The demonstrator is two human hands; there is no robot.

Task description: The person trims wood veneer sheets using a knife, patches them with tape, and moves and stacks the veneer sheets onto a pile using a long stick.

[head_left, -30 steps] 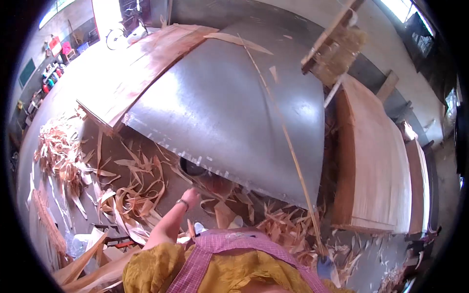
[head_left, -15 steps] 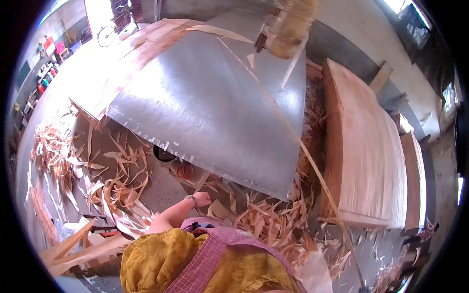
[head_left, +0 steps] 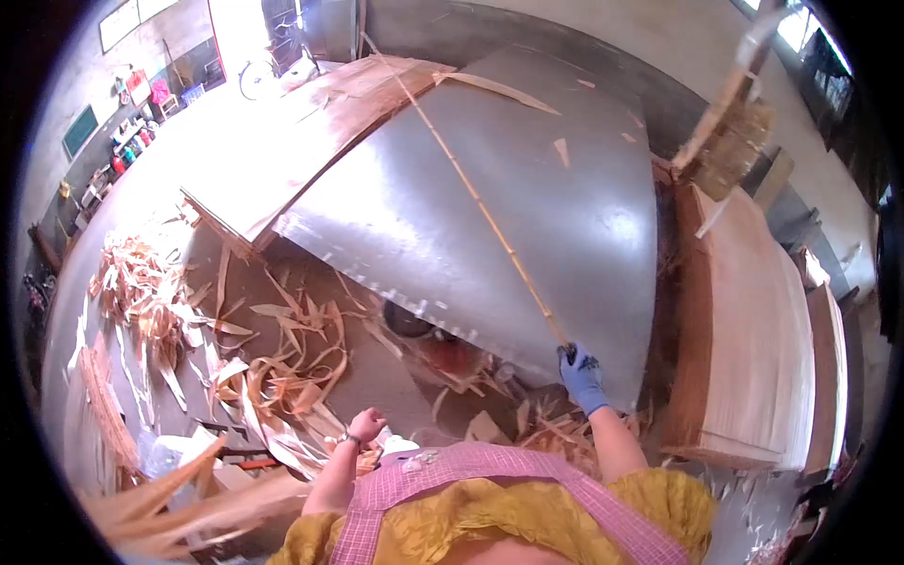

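My right hand (head_left: 582, 377), in a blue glove with dark fingertips, is closed around the near end of a long thin bamboo pole (head_left: 485, 215). The pole slants away to the upper left across a large smooth metal-grey tabletop (head_left: 414, 207), its far tip above a stack of thin wood veneer sheets (head_left: 292, 141). Bare and curled into a loose fist, my left hand (head_left: 367, 424) hangs below the table's near edge, with a band on its wrist. I see nothing in it. Small veneer scraps (head_left: 562, 151) lie on the tabletop.
Tall veneer stacks (head_left: 753, 330) stand at the right, beneath a hanging tape-wrapped object (head_left: 730, 151). Veneer strips (head_left: 282, 377) litter the floor, heaped at the left (head_left: 141, 292). A dark round container (head_left: 407, 318) sits under the table edge. A bicycle (head_left: 259, 79) stands at the back.
My gloved right hand has come into view holding the pole, which has swung left over the table. My left hand is lower and further left in view. The camera view has shifted.
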